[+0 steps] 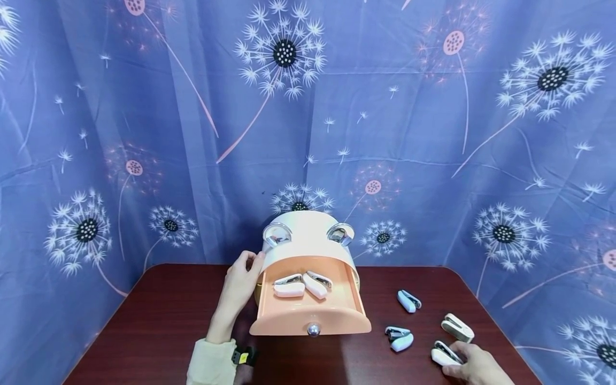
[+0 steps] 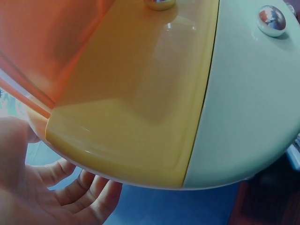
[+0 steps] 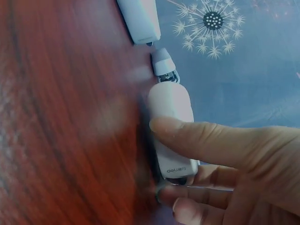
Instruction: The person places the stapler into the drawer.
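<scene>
My left hand [image 1: 243,280] holds the left side of a rounded storage box [image 1: 308,230] with a white top. In the left wrist view, its fingers [image 2: 101,192] bend against the box's edge, beside the yellow drawer front [image 2: 131,103]. The box's peach drawer [image 1: 284,321] is pulled out, with a white mini stapler [image 1: 290,290] and a second white stapler [image 1: 316,286] inside. At the right, my right hand [image 1: 476,366] pinches another white stapler [image 1: 444,355] between thumb and fingers. In the right wrist view, the thumb [image 3: 187,136] lies across that stapler's body.
Two pale blue staplers, one farther back [image 1: 408,301] and one nearer [image 1: 399,339], lie right of the box on the dark red table [image 1: 159,321]. An off-white stapler [image 1: 457,327] is beside my right hand. A blue dandelion-print curtain [image 1: 385,117] hangs behind.
</scene>
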`<state>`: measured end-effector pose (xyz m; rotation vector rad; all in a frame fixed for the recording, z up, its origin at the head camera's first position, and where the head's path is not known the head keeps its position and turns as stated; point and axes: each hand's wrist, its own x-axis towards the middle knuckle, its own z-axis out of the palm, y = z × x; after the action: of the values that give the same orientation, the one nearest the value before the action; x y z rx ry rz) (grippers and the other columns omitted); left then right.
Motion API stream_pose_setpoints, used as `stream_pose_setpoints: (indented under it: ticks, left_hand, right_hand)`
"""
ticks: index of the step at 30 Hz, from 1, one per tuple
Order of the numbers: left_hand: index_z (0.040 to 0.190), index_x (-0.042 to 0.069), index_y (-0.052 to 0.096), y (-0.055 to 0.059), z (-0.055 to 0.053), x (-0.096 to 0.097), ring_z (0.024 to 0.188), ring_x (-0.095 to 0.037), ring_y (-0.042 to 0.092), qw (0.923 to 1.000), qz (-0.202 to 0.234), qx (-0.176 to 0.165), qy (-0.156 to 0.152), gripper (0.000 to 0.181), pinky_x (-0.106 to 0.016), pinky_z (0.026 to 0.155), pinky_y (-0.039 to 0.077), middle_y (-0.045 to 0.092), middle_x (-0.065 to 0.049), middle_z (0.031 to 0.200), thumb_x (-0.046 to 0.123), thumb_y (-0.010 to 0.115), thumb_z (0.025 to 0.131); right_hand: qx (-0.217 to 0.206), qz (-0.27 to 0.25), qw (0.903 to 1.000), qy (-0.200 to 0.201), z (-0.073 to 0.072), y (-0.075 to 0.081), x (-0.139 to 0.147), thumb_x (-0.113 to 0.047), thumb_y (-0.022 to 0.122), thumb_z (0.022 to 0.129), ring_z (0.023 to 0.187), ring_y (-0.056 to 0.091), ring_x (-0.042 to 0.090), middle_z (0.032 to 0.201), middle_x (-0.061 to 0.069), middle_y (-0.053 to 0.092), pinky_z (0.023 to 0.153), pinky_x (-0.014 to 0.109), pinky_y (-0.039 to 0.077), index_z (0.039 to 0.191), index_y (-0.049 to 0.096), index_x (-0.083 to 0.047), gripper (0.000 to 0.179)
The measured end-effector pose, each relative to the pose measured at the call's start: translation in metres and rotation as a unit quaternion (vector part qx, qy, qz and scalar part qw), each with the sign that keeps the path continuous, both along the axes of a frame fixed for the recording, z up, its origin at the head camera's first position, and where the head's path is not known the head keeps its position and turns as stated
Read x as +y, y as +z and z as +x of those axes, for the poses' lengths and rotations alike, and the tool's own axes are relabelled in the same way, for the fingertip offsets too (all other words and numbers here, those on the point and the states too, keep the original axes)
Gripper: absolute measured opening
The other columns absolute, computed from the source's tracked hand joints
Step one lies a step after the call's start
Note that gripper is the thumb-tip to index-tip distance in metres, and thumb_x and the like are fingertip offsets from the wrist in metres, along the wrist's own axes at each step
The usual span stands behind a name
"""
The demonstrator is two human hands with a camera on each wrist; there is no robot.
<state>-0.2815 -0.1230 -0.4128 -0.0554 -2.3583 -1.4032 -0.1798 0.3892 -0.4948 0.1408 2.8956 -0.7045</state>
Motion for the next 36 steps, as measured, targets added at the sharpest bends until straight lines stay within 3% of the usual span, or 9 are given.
stream_pose_setpoints:
  ticks: [5, 17, 18, 22, 25, 30, 36]
  left_hand:
    - [0.098, 0.012, 0.061, 0.001, 0.0, -0.001, 0.079, -0.023, 0.055, 1.0, 0.001, 0.004, -0.003, 0.031, -0.037, 0.071, 0.042, 0.06, -0.005, 0.085, 0.042, 0.054, 0.1]
    - [0.099, 0.013, 0.061, 0.002, 0.0, -0.001, 0.078, -0.022, 0.055, 1.0, 0.0, -0.003, -0.005, 0.034, -0.035, 0.069, 0.042, 0.058, -0.004, 0.084, 0.045, 0.053, 0.099]
    - [0.099, 0.013, 0.061, 0.001, 0.0, -0.002, 0.078, -0.022, 0.055, 1.0, 0.001, -0.003, -0.005, 0.033, -0.035, 0.07, 0.042, 0.058, -0.005, 0.084, 0.045, 0.053, 0.099]
    - [0.1, 0.013, 0.06, 0.001, 0.0, -0.001, 0.079, -0.022, 0.055, 1.0, -0.002, -0.005, -0.004, 0.033, -0.035, 0.07, 0.042, 0.059, -0.005, 0.084, 0.045, 0.053, 0.099]
    - [0.1, 0.013, 0.06, 0.001, 0.0, -0.002, 0.08, -0.022, 0.056, 1.0, -0.004, -0.006, -0.003, 0.034, -0.036, 0.071, 0.042, 0.059, -0.005, 0.085, 0.047, 0.052, 0.099]
    - [0.101, 0.014, 0.061, 0.001, 0.0, -0.003, 0.081, -0.023, 0.056, 1.0, -0.007, -0.007, 0.002, 0.038, -0.037, 0.072, 0.042, 0.06, -0.006, 0.088, 0.051, 0.051, 0.099]
    - [0.102, 0.013, 0.061, 0.001, 0.001, 0.0, 0.081, -0.023, 0.056, 0.9999, -0.005, -0.01, 0.002, 0.036, -0.037, 0.072, 0.042, 0.061, -0.006, 0.088, 0.048, 0.052, 0.099]
  right_hand:
    - [0.015, -0.005, 0.9999, 0.001, 0.0, 0.008, -0.003, -0.035, 0.083, 0.077, 0.077, 0.054, 0.019, 0.089, 0.005, 0.063, 0.07, 0.039, 0.044, 0.106, 0.066, -0.005, 0.045]
    - [0.135, 0.015, 0.9903, 0.032, 0.009, 0.048, -0.028, -0.032, 0.084, 0.075, 0.076, 0.056, 0.014, 0.089, 0.002, 0.065, 0.065, 0.033, 0.045, 0.111, 0.066, -0.002, 0.05]
    - [0.146, 0.016, 0.9885, 0.033, 0.011, 0.052, -0.031, -0.033, 0.084, 0.075, 0.077, 0.057, 0.014, 0.092, 0.005, 0.066, 0.065, 0.032, 0.045, 0.111, 0.066, -0.003, 0.05]
    - [0.199, 0.01, 0.9786, 0.053, 0.016, 0.063, -0.043, -0.032, 0.084, 0.074, 0.073, 0.054, 0.007, 0.086, -0.001, 0.062, 0.062, 0.028, 0.043, 0.105, 0.066, -0.012, 0.041]
    - [0.243, 0.005, 0.9679, 0.064, 0.019, 0.069, -0.052, -0.03, 0.085, 0.073, 0.068, 0.048, 0.001, 0.079, -0.009, 0.054, 0.059, 0.026, 0.04, 0.099, 0.065, -0.016, 0.036]
    - [0.308, 0.006, 0.9481, 0.077, 0.022, 0.077, -0.062, -0.027, 0.088, 0.069, 0.066, 0.042, 0.0, 0.076, -0.011, 0.047, 0.057, 0.024, 0.035, 0.099, 0.066, -0.018, 0.037]
    - [0.333, 0.0, 0.9382, 0.096, 0.024, 0.086, -0.072, -0.027, 0.087, 0.071, 0.065, 0.041, 0.0, 0.076, -0.013, 0.045, 0.056, 0.024, 0.033, 0.1, 0.066, -0.021, 0.037]
